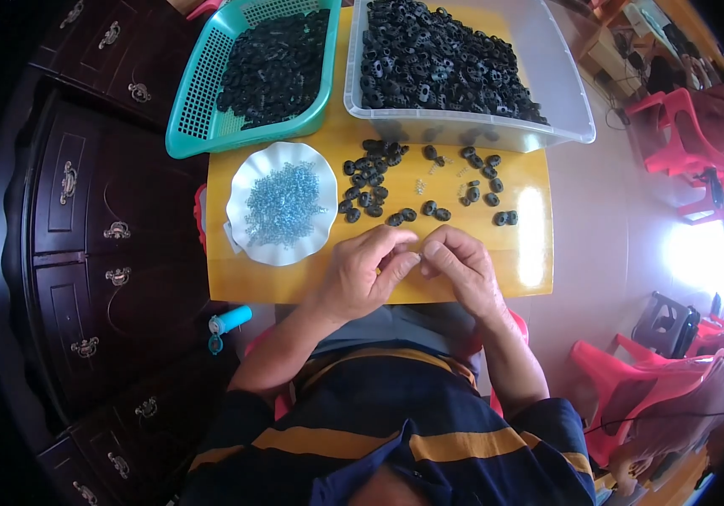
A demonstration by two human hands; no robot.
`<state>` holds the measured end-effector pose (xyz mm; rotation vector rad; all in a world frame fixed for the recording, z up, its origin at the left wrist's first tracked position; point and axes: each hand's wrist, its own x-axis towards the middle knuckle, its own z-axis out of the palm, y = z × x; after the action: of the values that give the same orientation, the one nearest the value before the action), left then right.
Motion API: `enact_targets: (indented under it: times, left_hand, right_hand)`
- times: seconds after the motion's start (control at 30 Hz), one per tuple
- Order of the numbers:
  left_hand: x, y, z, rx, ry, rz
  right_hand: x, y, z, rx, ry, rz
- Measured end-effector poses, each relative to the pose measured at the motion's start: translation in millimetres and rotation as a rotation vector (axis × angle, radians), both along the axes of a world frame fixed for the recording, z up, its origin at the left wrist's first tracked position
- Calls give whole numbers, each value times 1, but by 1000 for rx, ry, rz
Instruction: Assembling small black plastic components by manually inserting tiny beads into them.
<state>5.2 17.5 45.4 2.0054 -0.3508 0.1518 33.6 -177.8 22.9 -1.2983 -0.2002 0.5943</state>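
My left hand (364, 268) and my right hand (461, 268) meet over the table's near side, fingertips almost touching. Each is closed in a pinch; whatever sits between the fingers is too small to make out. Just beyond them lie small black oval plastic pieces (365, 181) with holes, loosely clustered at the left and scattered toward the right. A few tiny metal springs (420, 186) rest among these. To the left of my left hand, a white scalloped plate (241, 190) holds a heap of small shiny springs (284, 202).
Along the far side of the yellow table (362, 287) stand a green perforated basket (185, 135) and a clear plastic bin (560, 93), both with many black pieces. A turquoise bottle (231, 320) is beside the table at left, near dark cabinets (84, 185). Pink chairs (632, 371) stand right.
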Motion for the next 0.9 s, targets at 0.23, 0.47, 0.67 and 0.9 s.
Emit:
enact_targets:
  times: [0.23,0.47,0.67,0.9]
  left_hand:
    - [0,-3,-8,-26,-128,44]
    - [-1,7,-9,-58,61,33]
    - [-1,2,-9,-77,116,41]
    - [-10,2,-15,-45,125,-35]
  right_hand:
    - [-2,3,2,-5,54,-9]
    - [-5,5,1,3,-45,-84]
    - [0,4,0,-72,-105,-290]
    - [9,5,-7,137,-43,-429]
